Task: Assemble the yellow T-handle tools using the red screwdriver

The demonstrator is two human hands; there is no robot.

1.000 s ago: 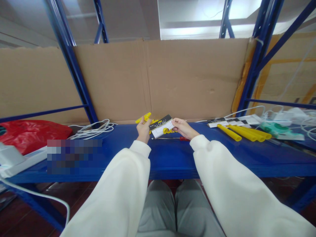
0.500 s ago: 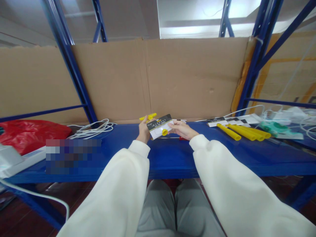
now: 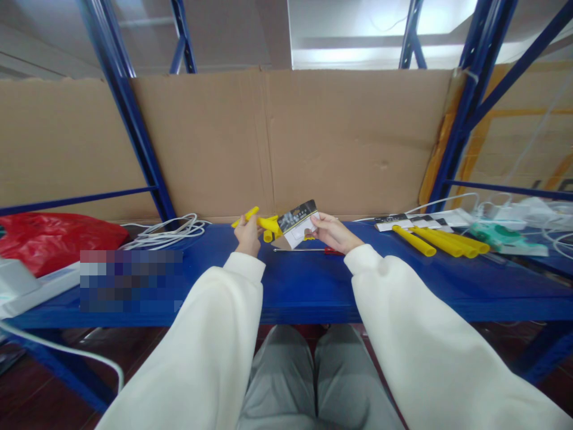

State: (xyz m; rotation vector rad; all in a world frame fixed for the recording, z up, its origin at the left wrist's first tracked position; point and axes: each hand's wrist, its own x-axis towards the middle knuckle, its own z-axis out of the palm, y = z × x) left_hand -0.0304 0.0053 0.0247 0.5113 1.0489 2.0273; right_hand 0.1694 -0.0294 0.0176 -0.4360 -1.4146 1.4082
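My left hand [image 3: 248, 235] is closed around a yellow tube-like plastic piece [image 3: 250, 213], whose end sticks out above my fingers. Right beside it are more yellow parts [image 3: 270, 231]; I cannot tell whether they belong to the held piece or lie on the bench. Between the thumb and fingers of my right hand [image 3: 333, 232] is a black-and-white printed packaging card [image 3: 297, 224], held tilted, with an opening near its lower right. Under the card and right hand, a screwdriver [image 3: 332, 251] with a red handle and thin shaft lies on the blue bench [image 3: 308, 280].
Several yellow tubes [image 3: 441, 242] on checkered cards rest at the right, near a green-and-white package [image 3: 505, 236]. To the left are coiled white cables [image 3: 179, 230], a red plastic bag [image 3: 58, 242] and a white power strip [image 3: 49, 286]. Cardboard [image 3: 358, 143] walls the back between blue posts.
My left hand has moved left, away from the card, taking the yellow piece with it. The yellow tube end that showed through the card is gone from it, and the card has turned slightly.
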